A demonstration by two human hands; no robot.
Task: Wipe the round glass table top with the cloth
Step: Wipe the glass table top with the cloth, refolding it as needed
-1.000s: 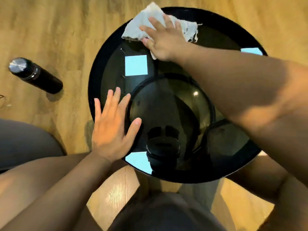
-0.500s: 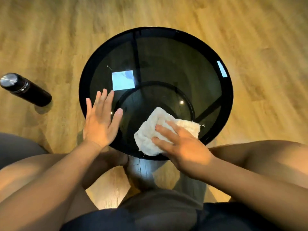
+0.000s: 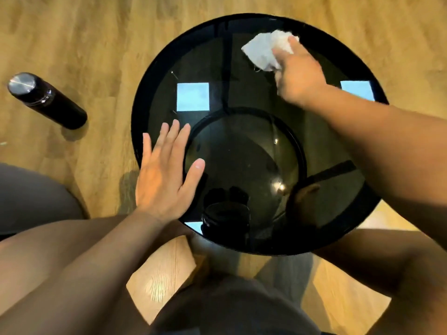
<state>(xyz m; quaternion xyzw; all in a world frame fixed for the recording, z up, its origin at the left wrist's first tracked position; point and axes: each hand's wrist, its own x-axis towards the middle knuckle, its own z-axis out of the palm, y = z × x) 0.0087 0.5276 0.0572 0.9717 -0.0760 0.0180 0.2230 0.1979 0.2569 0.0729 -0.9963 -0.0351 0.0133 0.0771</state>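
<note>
The round black glass table top (image 3: 244, 76) fills the middle of the view, with pale blue window reflections on it. A crumpled white cloth (image 3: 262, 50) lies on its far right part, near the rim. My right hand (image 3: 298, 76) presses on the cloth's near side, fingers over it, arm stretched across the glass. My left hand (image 3: 165, 175) rests flat on the table's near left edge, fingers spread, holding nothing.
A black bottle with a silver cap (image 3: 46, 100) stands on the wooden floor (image 3: 72, 32) left of the table. My knees frame the table's near side. A grey cushion or seat (image 3: 31, 197) sits at the left edge.
The right hand swept the cloth from the far rim to the near edge, then back out to the far right. The left hand stayed flat on the left edge.
</note>
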